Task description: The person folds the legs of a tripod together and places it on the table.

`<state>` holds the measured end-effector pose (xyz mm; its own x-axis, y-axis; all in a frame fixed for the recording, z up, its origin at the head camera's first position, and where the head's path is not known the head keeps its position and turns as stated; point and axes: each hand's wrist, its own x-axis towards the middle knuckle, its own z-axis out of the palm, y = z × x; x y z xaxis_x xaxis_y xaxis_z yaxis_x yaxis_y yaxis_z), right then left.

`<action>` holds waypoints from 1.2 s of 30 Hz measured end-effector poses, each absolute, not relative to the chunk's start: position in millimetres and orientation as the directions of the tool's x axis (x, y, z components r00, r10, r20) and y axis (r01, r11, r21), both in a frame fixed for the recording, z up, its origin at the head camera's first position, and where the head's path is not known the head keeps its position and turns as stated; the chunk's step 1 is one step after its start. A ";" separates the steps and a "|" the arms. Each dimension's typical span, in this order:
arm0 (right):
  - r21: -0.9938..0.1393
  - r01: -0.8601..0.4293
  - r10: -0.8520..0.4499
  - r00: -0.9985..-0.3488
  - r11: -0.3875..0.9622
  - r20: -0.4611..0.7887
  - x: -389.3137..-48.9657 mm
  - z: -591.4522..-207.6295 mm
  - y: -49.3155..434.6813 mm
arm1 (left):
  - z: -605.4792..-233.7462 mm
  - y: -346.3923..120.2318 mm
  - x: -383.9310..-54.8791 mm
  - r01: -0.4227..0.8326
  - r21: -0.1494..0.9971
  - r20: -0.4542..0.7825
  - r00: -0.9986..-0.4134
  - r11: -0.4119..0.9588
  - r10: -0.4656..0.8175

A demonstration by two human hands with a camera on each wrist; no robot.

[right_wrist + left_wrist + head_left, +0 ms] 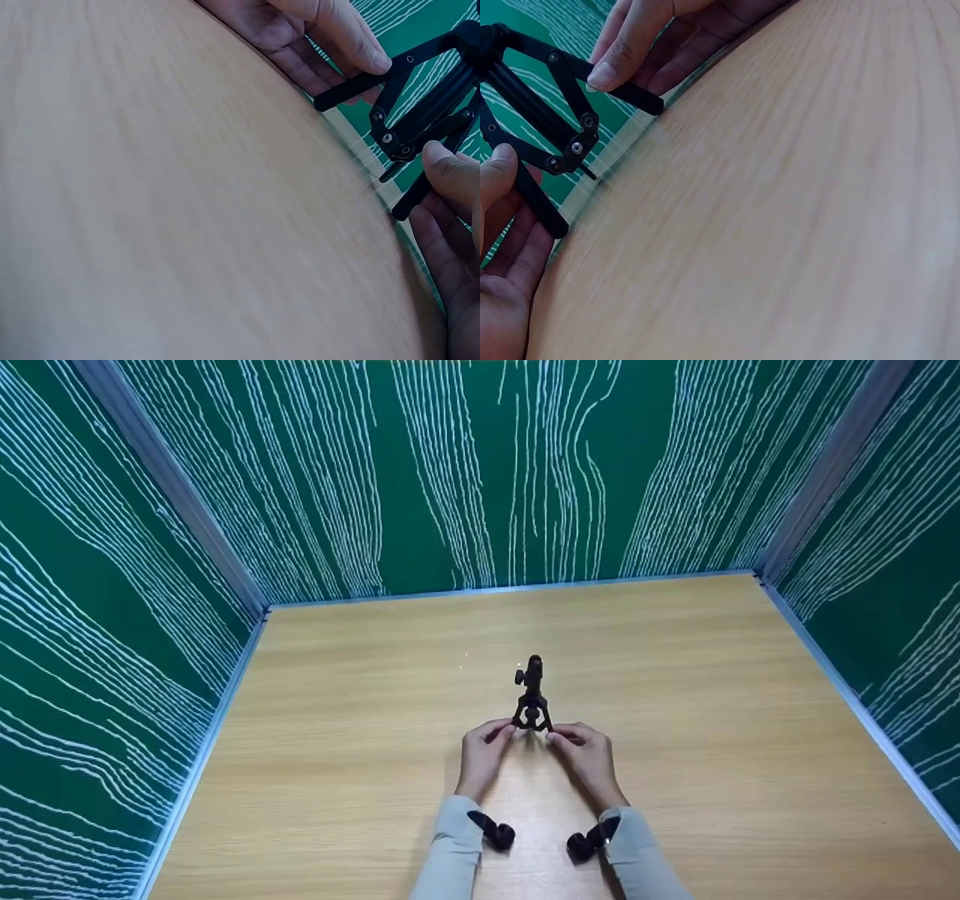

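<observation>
A small black tripod (532, 697) stands upright on the wooden table, its jointed legs spread around a centre post. My left hand (484, 754) pinches the foot end of one leg between thumb and fingers. On the opposite side, my right hand (589, 757) pinches another leg in the same way. Close up in the left wrist view, the tripod (570, 97) shows hinged braces with small screws; my left hand (506, 277) is at the lower left. In the right wrist view, my right hand (454, 247) grips its leg at the right edge.
The wooden table (360, 735) has a pale blue edge strip (480, 591). Green panels with white wavy lines (420, 472) rise at the back and both sides. Tiny pale specks lie left of the tripod. Dark cameras (499, 835) are strapped to both wrists.
</observation>
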<state>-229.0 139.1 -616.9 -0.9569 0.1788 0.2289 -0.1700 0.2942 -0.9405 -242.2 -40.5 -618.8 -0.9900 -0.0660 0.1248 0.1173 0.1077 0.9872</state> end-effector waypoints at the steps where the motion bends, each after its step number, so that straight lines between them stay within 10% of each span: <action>1: -0.940 -0.170 0.177 -0.957 0.295 0.229 -229.1 -616.4 138.7 | -618.0 -40.6 -242.3 0.110 0.988 0.117 -0.991 0.106 -0.066; 36: -0.951 -0.159 0.152 -0.967 0.265 0.204 -232.1 -613.4 133.9 | -591.0 -36.9 -228.9 0.086 0.986 0.100 -0.991 0.146 -0.091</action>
